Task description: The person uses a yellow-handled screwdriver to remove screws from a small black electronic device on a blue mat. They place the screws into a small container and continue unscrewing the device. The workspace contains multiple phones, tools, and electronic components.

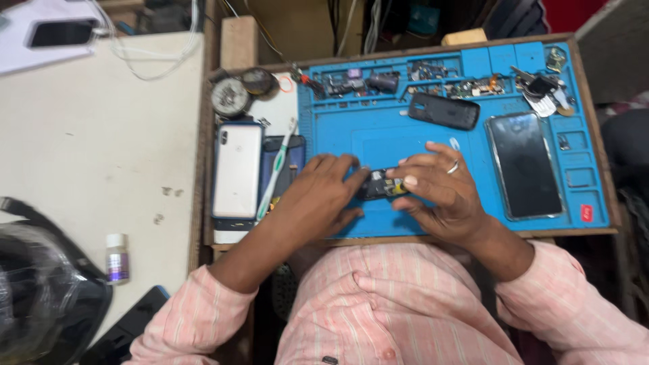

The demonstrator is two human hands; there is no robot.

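Gripping one small phone body [380,184]: left hand [318,199], right hand [439,189] fingers closed; two smartphones, one toothbrush [276,172].

From my feed the scene is evenly and fairly brightly lit from above, with soft, short shadows under the hands. The dark phone screen [524,165] on the blue mat [378,135] carries a dull sheen (no harsh glare). Everything looks slightly motion-blurred, and the edges smear
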